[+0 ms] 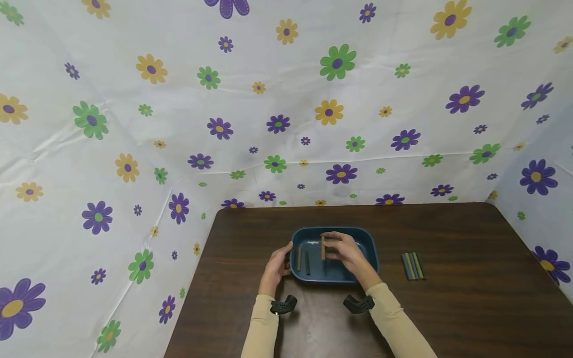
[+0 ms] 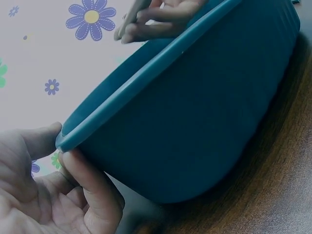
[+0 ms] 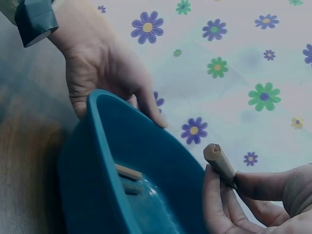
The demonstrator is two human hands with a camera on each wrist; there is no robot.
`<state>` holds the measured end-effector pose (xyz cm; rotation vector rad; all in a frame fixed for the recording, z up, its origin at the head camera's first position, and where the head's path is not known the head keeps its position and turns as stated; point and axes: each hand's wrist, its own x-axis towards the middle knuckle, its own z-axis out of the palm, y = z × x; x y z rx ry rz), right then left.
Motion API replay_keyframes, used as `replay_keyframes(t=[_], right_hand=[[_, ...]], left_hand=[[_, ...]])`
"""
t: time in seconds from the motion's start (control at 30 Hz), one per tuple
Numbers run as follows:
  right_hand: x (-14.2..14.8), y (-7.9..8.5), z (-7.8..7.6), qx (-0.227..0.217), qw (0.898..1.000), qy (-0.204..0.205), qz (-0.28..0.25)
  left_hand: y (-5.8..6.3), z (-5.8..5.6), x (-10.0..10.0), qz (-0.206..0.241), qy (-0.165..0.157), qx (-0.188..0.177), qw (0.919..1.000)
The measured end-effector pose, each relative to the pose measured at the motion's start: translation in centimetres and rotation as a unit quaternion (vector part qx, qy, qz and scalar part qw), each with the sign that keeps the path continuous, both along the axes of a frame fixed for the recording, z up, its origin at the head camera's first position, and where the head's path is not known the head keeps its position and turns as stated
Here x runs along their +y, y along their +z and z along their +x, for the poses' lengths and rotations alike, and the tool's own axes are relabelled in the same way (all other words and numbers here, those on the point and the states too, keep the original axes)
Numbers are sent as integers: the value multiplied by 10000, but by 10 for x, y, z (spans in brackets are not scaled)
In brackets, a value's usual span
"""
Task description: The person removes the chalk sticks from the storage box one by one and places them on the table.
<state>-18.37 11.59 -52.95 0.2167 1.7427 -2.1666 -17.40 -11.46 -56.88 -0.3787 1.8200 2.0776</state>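
A blue plastic tub [image 1: 333, 273] with rounded corners stands on the table. My left hand [image 1: 275, 266] grips its left end; in the left wrist view the thumb lies on one side of the rim [image 2: 109, 105] and the fingers on the other. Over the tub, my right hand [image 1: 344, 248] pinches a short brown stick [image 3: 220, 165] between thumb and fingertips, its blunt end showing in the right wrist view. Inside at the left lie a brown stick [image 1: 299, 259] and a dark greenish stick [image 1: 307, 263], side by side and apart.
Several blue-grey and yellow-green sticks [image 1: 413, 266] lie in a row on the dark wooden table [image 1: 470, 258], right of the tub. White cloth with printed flowers [image 1: 268, 64] rises behind the table and along both sides. Each wrist wears a black camera band [image 1: 283, 305].
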Motion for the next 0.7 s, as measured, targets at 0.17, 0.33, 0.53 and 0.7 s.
replay_keyframes(t=[0.17,0.33,0.53,0.7], right_hand=[[10,4,1,22,10000,21,-10],[20,6,2,45,10000,35,8],[35,9,3,119,9999,-54,-84],[50,13,5,133,9996,-110,-240]], left_hand=[[0,0,0,33,-11,20,10000],[-1,-1,0,36,-28,0,10000],[-2,-3,-1,69,-20,-10,10000],[-2,-2,0,70,-20,-12,10000]])
